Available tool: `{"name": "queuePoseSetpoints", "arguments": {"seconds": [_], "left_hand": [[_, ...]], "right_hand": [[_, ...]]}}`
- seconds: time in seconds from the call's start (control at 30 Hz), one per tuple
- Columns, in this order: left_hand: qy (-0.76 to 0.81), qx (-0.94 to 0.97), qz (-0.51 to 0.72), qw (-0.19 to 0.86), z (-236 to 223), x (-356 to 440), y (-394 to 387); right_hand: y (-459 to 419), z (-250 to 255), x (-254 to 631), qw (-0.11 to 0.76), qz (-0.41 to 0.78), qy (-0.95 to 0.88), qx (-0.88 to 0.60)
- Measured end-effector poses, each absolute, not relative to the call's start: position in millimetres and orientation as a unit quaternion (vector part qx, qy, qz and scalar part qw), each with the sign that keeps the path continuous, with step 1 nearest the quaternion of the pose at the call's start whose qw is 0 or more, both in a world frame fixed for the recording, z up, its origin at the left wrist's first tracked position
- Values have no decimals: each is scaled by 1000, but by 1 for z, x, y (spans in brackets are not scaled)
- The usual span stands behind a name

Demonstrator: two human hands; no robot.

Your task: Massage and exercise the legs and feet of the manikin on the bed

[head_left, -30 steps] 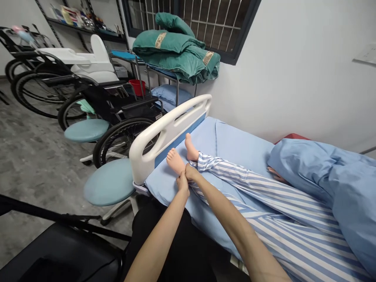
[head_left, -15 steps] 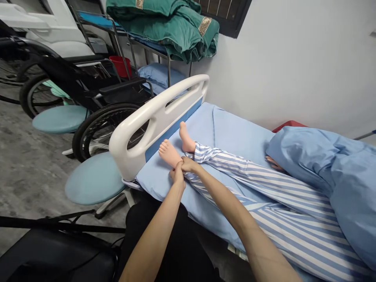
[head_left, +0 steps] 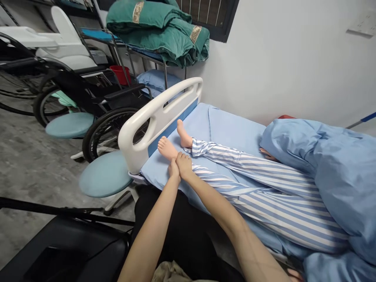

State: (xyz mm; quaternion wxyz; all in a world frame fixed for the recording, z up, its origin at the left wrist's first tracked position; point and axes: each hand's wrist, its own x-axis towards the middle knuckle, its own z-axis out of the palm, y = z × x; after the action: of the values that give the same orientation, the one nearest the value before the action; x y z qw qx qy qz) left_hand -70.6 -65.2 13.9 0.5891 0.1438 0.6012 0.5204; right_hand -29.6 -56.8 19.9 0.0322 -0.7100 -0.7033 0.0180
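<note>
Manikin foot in both hands

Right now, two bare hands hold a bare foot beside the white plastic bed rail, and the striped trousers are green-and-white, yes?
No: the head view shows the striped trousers are blue-and-white, not green. The left hand and right hand do hold the bare foot beside the white plastic bed rail.

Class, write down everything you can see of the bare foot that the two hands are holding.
The foot is bare, smooth and pale pink, rubbery like a manikin's, its toes pointing towards the white bed end panel. It rests on the blue sheet beside the other foot. The left hand and right hand clasp its heel end, and a striped trouser leg runs from it.
</note>
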Motion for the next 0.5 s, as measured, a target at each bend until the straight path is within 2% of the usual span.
{"name": "queuePoseSetpoints", "arguments": {"seconds": [0.17, 0.5], "left_hand": [[613, 151, 529, 567, 23, -76, -80], [545, 212, 532, 612, 29, -76, -74]], "right_hand": [[-66, 22, -33, 34, 22, -705, -708], [-74, 35, -30, 22, 54, -723, -689]]}}
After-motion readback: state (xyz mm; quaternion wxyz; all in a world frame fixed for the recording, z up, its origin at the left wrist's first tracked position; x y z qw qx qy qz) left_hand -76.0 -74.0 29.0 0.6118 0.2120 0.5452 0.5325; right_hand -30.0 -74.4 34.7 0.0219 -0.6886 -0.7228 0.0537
